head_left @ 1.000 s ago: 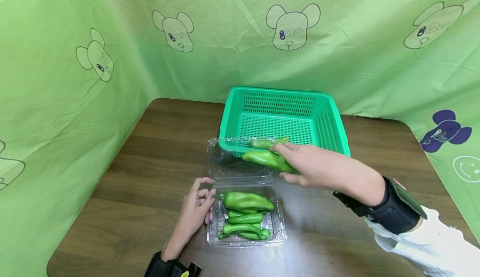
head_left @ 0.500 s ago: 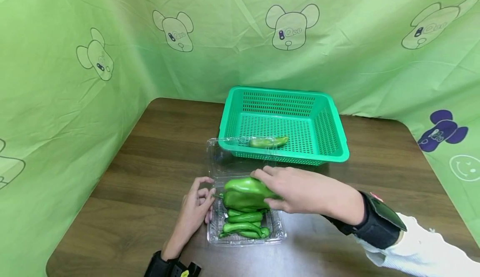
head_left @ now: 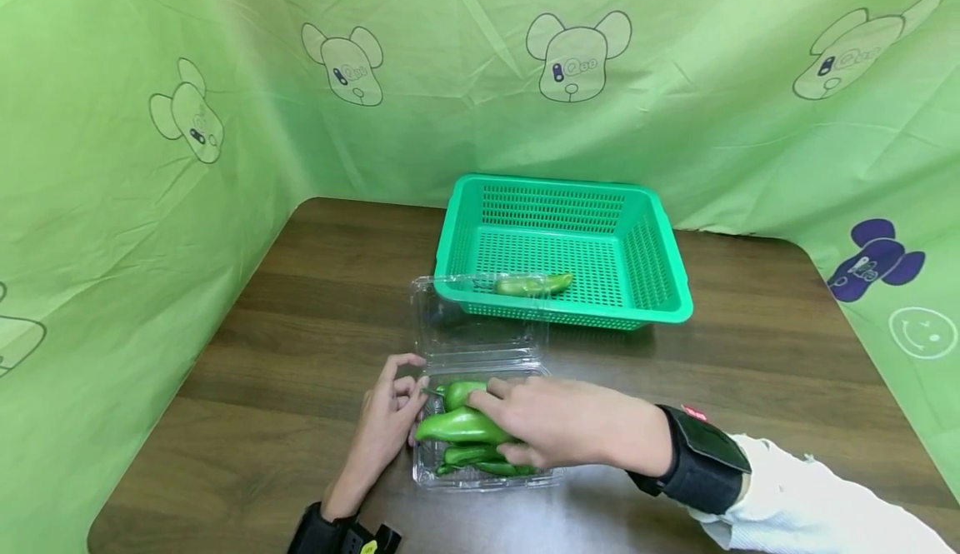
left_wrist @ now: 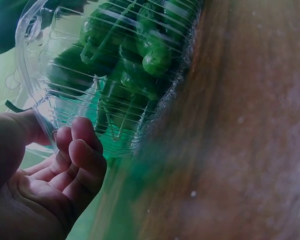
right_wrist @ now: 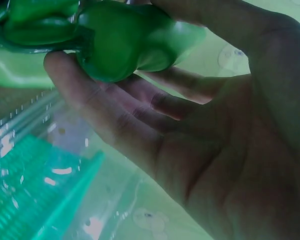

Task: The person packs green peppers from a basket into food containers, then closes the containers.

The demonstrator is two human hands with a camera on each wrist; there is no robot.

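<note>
My right hand (head_left: 491, 425) reaches into a clear plastic clamshell box (head_left: 422, 472) at the table's front and grips a green pepper (head_left: 457, 427) low over the others. In the right wrist view its fingers (right_wrist: 99, 110) and thumb curl round that pepper (right_wrist: 124, 45). More green peppers (head_left: 471, 454) lie in the box beneath it. My left hand (head_left: 408, 396) holds the box's left edge, fingers curled against its wall (left_wrist: 114, 125) and thumb by the rim. The box's lid (head_left: 472, 321) lies open behind it.
A green plastic basket (head_left: 667, 271) stands behind the box with one pepper (head_left: 534, 284) at its front wall. The dark wooden table (head_left: 300, 329) is bare to the left and right. Green printed cloth walls close in three sides.
My right hand carried the pepper from beside the basket's front down and left into the clear box. The left hand stayed on the box's edge.
</note>
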